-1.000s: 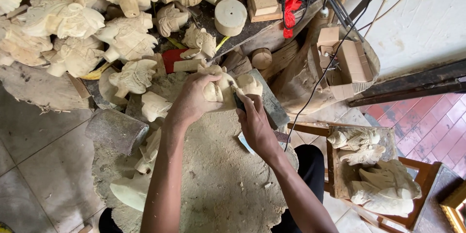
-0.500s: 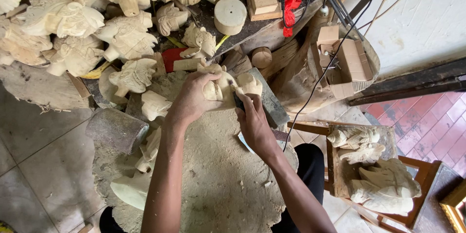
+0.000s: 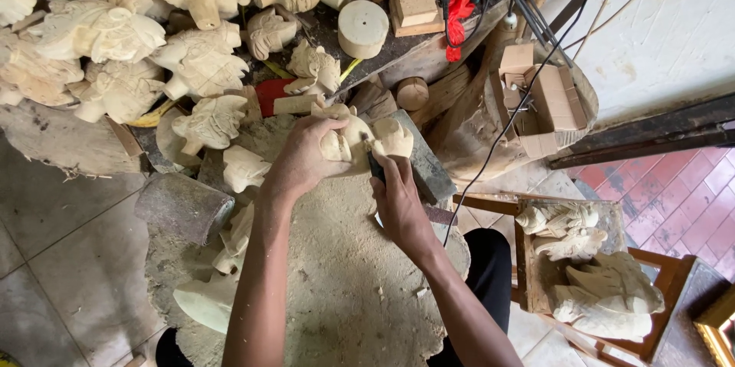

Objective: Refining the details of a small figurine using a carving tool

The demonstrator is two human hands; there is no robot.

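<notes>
A pale wooden carving (image 3: pixel 360 137) rests on a sawdust-covered work block (image 3: pixel 344 275) in the middle of the head view. My left hand (image 3: pixel 302 160) is wrapped around the carving from its left side. To the carving's right, my right hand (image 3: pixel 398 198) grips a dark-handled carving tool (image 3: pixel 375 166) whose tip is pressed against the wood. The tool's blade is hidden by my fingers and the carving.
Many pale carved figures (image 3: pixel 115 38) are piled at the upper left. A dark cylindrical mallet (image 3: pixel 184 206) lies left of the block. Round wood blanks (image 3: pixel 362 28), small blocks and a power tool with a red rag (image 3: pixel 458 7) lie above. A wooden stool with more carvings (image 3: pixel 597 283) stands at right.
Both hands stay on the carving; the left hand's grip has shifted slightly and the right hand has nudged the tool against the wood.
</notes>
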